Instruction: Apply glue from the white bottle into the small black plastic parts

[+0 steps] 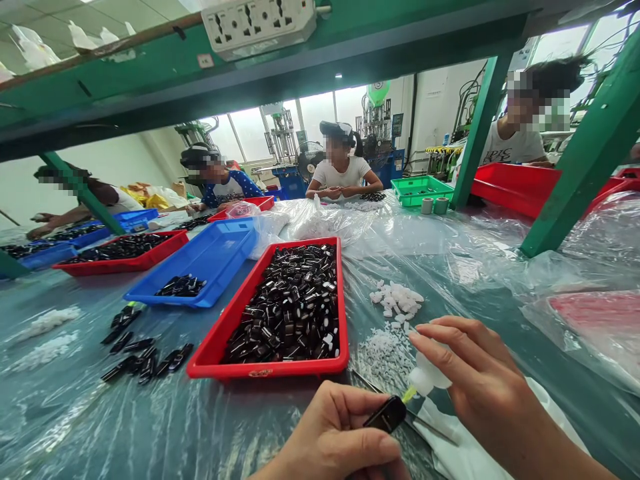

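My left hand (345,433) pinches a glossy black plastic piece (387,415) between thumb and fingers. In my right hand (483,380) is a small translucent white squeeze bottle (429,375), tipped down to the left. Its yellow-green nozzle (409,394) meets or nearly meets the end of the black piece; I cannot tell which. Metal tweezers (434,429) lie on the table beneath, partly hidden by my left hand and the piece. Beyond my hands are a pile of tiny white parts (383,353) and a heap of larger white pieces (395,299).
A red tray (270,370) full of black pieces stands ahead, with a blue tray (215,247) beside it. Loose black pieces (145,360) lie left. White cloth (445,450) lies under my right hand. Green posts (585,147) support an overhead shelf. Several people sit opposite.
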`<state>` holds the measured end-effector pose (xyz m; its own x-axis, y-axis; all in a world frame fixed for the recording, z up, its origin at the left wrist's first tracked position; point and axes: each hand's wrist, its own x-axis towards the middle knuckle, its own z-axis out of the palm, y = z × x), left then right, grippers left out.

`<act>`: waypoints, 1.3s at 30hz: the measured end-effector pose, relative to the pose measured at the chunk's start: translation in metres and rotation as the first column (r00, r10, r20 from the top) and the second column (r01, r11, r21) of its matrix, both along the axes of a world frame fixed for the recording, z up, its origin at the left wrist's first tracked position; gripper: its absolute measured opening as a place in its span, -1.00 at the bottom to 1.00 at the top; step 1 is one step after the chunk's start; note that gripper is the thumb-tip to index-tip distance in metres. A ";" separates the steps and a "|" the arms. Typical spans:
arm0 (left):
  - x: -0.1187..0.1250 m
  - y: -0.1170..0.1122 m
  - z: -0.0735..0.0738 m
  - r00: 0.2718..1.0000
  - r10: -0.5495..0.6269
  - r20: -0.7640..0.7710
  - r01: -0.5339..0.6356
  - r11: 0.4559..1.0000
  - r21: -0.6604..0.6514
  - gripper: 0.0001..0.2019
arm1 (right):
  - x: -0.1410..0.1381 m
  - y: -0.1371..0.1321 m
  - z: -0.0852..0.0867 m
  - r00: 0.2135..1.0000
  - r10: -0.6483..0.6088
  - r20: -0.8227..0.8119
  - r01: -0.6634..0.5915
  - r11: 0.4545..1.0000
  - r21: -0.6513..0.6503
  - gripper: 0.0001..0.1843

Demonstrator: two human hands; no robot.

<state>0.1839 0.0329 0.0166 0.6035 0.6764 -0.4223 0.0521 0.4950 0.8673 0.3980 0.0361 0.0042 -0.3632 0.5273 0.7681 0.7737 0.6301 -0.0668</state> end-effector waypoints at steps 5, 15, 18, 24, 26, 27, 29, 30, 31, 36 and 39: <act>-0.001 0.000 0.001 1.000 -0.018 -0.001 0.018 1.000 -0.008 -0.69 | -0.001 0.000 0.000 0.999 0.000 -0.037 0.002 0.998 0.056 -0.51; -0.001 0.000 0.005 0.999 -0.018 -0.028 0.018 1.000 0.004 -0.68 | -0.003 -0.001 0.002 0.999 0.009 -0.050 -0.006 0.998 0.055 -0.53; -0.002 0.000 0.004 1.000 -0.019 -0.022 0.019 1.000 0.004 -0.69 | -0.001 -0.001 0.000 1.000 0.003 -0.028 -0.002 1.000 0.022 -0.52; -0.002 -0.002 0.003 0.999 -0.019 -0.027 0.020 1.000 0.011 -0.71 | -0.001 -0.001 -0.002 0.999 -0.001 -0.047 0.002 1.000 0.025 -0.52; -0.002 -0.002 0.002 1.000 -0.023 -0.021 0.023 1.000 0.010 -0.72 | -0.003 -0.001 0.000 0.999 0.001 -0.052 0.001 0.999 0.038 -0.52; -0.002 -0.002 0.002 1.000 -0.021 -0.017 0.021 1.000 0.013 -0.73 | -0.003 -0.001 0.001 0.998 0.005 -0.056 -0.002 0.999 0.046 -0.52; -0.002 -0.002 0.000 1.000 -0.016 -0.006 0.016 1.000 0.020 -0.73 | -0.004 -0.001 0.002 0.998 0.014 -0.060 -0.011 0.998 0.057 -0.54; -0.002 -0.002 -0.001 1.000 -0.012 -0.003 0.012 1.000 0.022 -0.73 | -0.005 -0.001 0.003 0.998 0.017 -0.064 -0.013 0.998 0.061 -0.54; -0.003 -0.002 -0.002 1.000 -0.009 -0.004 0.009 1.000 0.024 -0.73 | -0.005 -0.001 0.003 0.998 0.020 -0.066 -0.016 0.998 0.064 -0.54; -0.003 0.000 -0.002 1.000 -0.026 -0.012 0.026 0.999 0.037 -0.73 | -0.003 -0.001 0.002 0.998 0.016 -0.053 -0.013 0.998 0.054 -0.54; -0.003 0.000 0.000 0.999 -0.032 -0.014 0.033 0.998 0.045 -0.73 | -0.002 -0.001 0.000 0.999 0.009 -0.043 -0.008 0.999 0.032 -0.53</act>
